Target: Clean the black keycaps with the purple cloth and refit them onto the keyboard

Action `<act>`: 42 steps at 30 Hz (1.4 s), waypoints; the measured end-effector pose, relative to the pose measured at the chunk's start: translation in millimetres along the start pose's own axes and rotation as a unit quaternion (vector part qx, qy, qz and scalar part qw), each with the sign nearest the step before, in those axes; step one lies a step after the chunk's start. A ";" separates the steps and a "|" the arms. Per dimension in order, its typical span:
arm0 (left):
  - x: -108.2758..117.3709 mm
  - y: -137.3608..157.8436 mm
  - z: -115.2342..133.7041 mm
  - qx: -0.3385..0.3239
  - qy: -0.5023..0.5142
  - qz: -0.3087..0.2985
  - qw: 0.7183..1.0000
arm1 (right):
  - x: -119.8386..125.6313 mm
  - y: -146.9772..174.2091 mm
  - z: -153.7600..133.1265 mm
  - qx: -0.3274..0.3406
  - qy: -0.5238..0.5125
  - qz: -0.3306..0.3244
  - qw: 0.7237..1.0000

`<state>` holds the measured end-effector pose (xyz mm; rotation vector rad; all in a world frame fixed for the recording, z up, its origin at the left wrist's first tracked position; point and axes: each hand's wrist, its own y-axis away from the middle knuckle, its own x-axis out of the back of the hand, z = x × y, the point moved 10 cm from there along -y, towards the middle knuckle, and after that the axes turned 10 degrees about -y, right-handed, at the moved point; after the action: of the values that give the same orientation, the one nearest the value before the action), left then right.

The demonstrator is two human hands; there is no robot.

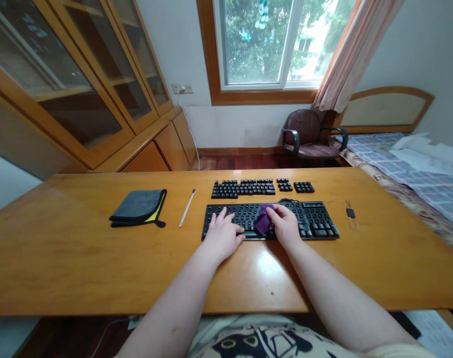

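Observation:
A black keyboard [316, 214] with most of its keycaps off lies on the wooden desk in front of me. My left hand [223, 233] rests on its left part, fingers spread, holding nothing. Between the fingers of my right hand [286, 224] is a purple cloth [264, 222], bunched up and touching the middle of the keyboard. Just behind the keyboard, the loose black keycaps [243, 188] are laid out in rows, with smaller groups such as the number pad keycaps [304, 187] to the right.
Left of the keyboard lie a thin white brush [187, 208] and a folded grey cloth [139, 206] with a yellow inside. A small keycap puller [350, 214] with wire loops is at the right. Beyond the desk [81, 268] stand a brown armchair [308, 132] and a bed [416, 164].

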<state>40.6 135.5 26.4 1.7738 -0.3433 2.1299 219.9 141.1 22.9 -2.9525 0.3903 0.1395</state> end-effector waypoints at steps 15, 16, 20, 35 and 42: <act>46.4 -89.8 -38.3 0.038 -0.127 0.078 0.988 | -2.8 -0.7 2.7 0.001 0.004 -0.011 1.000; 43.5 -95.9 -40.3 0.040 -0.129 0.076 0.988 | -2.5 -0.7 1.8 0.003 0.002 -0.010 1.000; 29.2 -108.2 -41.2 0.038 -0.129 0.072 0.988 | -3.4 -0.1 -0.6 0.006 -0.002 -0.008 1.000; 11.1 -120.3 -42.8 0.047 -0.130 0.049 0.989 | -6.4 0.0 2.4 -0.002 -0.031 -0.016 0.999; 28.9 -114.0 -28.9 0.033 -0.091 0.074 0.992 | -7.6 -0.1 6.7 -0.009 -0.021 -0.023 0.999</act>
<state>57.1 253.9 45.3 2.0468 -0.4696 2.1036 212.1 144.3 17.3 -2.9678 0.3176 0.1999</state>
